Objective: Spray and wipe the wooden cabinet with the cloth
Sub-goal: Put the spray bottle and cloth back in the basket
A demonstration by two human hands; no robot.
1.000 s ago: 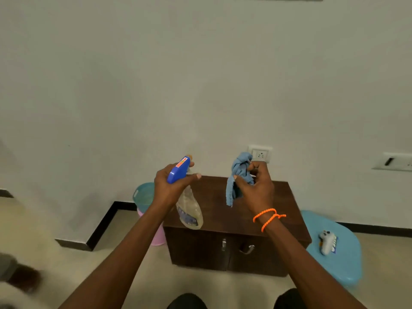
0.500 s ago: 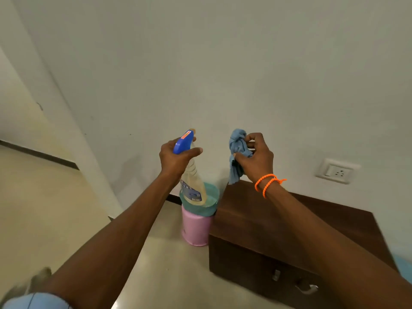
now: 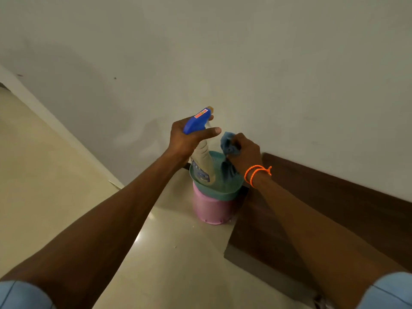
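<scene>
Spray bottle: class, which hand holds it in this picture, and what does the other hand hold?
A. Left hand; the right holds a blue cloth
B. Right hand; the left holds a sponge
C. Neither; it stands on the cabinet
A: the left hand grips the spray bottle by its blue trigger head, while the right hand bunches the blue cloth.

We have one view, worn on the head, looking forward and steeply down along both outstretched arms toward the wall (image 3: 223, 52), floor (image 3: 44, 175) and wooden cabinet (image 3: 334, 208).
</scene>
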